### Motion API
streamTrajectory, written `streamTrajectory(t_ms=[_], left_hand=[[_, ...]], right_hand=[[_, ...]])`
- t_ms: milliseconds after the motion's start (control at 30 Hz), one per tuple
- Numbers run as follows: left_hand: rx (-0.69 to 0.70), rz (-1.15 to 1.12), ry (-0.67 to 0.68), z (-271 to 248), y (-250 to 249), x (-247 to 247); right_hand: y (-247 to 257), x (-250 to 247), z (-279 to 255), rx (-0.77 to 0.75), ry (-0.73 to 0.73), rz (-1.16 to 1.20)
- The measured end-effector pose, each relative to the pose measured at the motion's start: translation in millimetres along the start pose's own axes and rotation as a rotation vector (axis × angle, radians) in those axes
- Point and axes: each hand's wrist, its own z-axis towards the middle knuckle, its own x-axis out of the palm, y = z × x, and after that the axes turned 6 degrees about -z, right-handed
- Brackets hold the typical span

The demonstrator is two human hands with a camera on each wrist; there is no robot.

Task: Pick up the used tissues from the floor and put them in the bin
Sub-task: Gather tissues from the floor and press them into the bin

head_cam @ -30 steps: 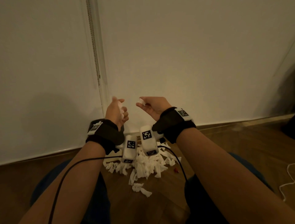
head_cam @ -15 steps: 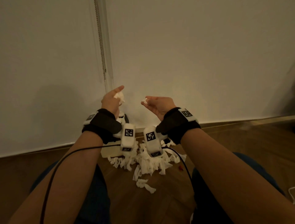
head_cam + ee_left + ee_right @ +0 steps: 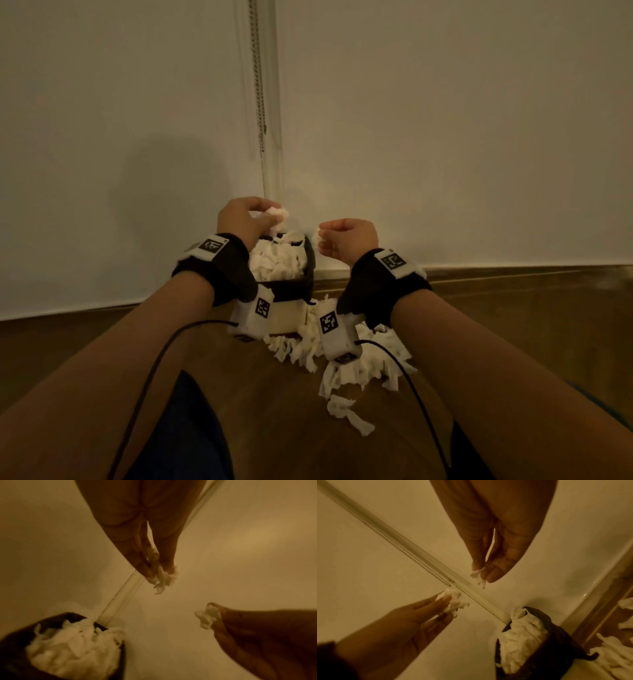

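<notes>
Left hand pinches a crumpled tissue wad above the bin. Right hand pinches a small tissue scrap, fingers curled.

Bin below and between my hands, against the wall.
My left hand is above the bin; my right hand is just right of it; loose tissues lie nearer me, under my right wrist.

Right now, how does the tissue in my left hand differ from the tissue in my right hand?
The tissue in the left hand is a fuller crumpled wad; the tissue in the right hand is a small scrap. The left hand holds its piece above the bin; the right hand holds its piece beside the bin, toward the right. Both are white and pinched at the fingertips.
</notes>
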Motion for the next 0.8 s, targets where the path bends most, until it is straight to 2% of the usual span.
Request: streamTrajectory(t_ms=[133,300,367,467,633,700,800], left_hand=[[-0.036,0.326,0.137,16.5,38.4,6.9],[-0.074,0.519,0.202,32.4,73.4,21.5],[-0.086,0.558,0.229,38.5,82.5,25.8],[-0.123,0.688,0.337,45.9,96.3,31.9],[-0.217,0.859,0.415,51.2,120.6,28.7],[-0.215,0.965,0.47,49.1,131.9,27.5],[-0.229,1.069,0.512,47.9,143.4,31.0]], right_hand=[[-37.9,31.2,29.9,-0.087,-0.017,-0.383],[-83.7,59.6,56.4,-0.125,0.124,-0.784],[-95.0,68.8,62.5,-0.169,0.145,-0.843],[-110.1,81.8,70.1,-0.288,0.216,-0.958],[-132.5,100.1,76.9,-0.376,0.336,-1.18],[-140.6,103.0,81.9,-0.442,0.351,-1.271],[-145.5,103.4,93.8,-0.457,0.351,-1.358]])
